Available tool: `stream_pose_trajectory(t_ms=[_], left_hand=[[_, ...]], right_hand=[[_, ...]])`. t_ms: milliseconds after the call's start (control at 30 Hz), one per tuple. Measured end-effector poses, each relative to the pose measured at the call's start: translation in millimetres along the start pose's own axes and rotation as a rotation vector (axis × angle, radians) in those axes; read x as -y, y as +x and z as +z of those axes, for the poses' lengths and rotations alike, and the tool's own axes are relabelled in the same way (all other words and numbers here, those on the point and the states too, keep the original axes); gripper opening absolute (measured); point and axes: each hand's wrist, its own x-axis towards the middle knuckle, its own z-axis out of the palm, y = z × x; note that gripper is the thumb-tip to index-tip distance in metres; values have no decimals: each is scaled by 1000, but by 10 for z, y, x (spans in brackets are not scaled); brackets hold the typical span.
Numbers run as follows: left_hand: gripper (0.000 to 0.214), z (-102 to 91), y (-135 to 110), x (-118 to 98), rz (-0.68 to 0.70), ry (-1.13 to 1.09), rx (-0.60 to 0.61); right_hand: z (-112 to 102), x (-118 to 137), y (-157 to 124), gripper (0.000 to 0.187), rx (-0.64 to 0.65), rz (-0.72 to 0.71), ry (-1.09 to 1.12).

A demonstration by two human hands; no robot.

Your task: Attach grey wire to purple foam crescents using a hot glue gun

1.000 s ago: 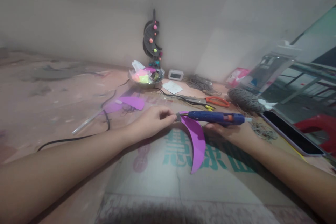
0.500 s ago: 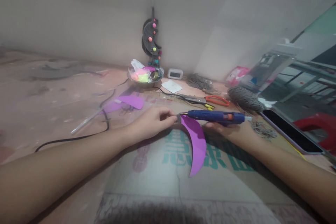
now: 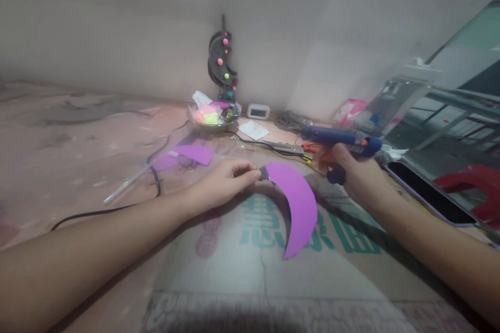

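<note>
Over the printed cardboard [image 3: 211, 281], your left hand [image 3: 222, 182] pinches the gray piece [image 3: 264, 173] at the upper end of the purple crescent [image 3: 301, 203]. Your right hand [image 3: 359, 174] grips the blue glue gun [image 3: 328, 136], apart from the crescent. Farther back stands a bowl [image 3: 213, 126].

Worktop [image 3: 35, 166]: pinkish, blotchy
Toward near edge: flat cardboard sheet [image 3: 203, 281] printed with green characters
Along far edge: metal bowl [image 3: 213, 127], white digital clock [image 3: 258, 111], grey yarn tangle [image 3: 291, 120], pink packet [image 3: 349, 113]
Left of cardboard: black cord [image 3: 91, 213], clear stick [image 3: 127, 182]
Right edge: dark-screened phone [image 3: 432, 194]
</note>
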Motion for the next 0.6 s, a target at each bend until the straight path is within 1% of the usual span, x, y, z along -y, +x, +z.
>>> stream_pose_trajectory(t_ms=[67, 133, 167, 233, 333, 433, 467, 500, 600], left_hand=[[30, 8, 2, 7, -8, -39, 0], [29, 14, 6, 14, -10, -52, 7], [29, 16, 8, 18, -8, -51, 12], [30, 16, 14, 25, -4, -47, 26], [31, 13, 19, 28, -6, -51, 26], [31, 11, 14, 16, -17, -40, 20], [32, 10, 10, 11, -19, -32, 16], [32, 11, 7, 8, -20, -28, 12], [33, 14, 3, 11, -28, -61, 5]], right_hand=[[-28, 22, 55, 33, -44, -7, 193], [-50, 86, 118, 30, -45, 4, 231], [-55, 127, 158, 31, -32, 6, 194], [-43, 200, 269, 32, -4, 8, 43], [39, 230, 535, 30, 26, 14, -191], [182, 137, 880, 38, 34, -20, -304], [237, 88, 991, 39, 64, -21, -334], [295, 35, 1094, 38, 94, -9, -371], [476, -133, 1314, 33, 94, 21, -410]])
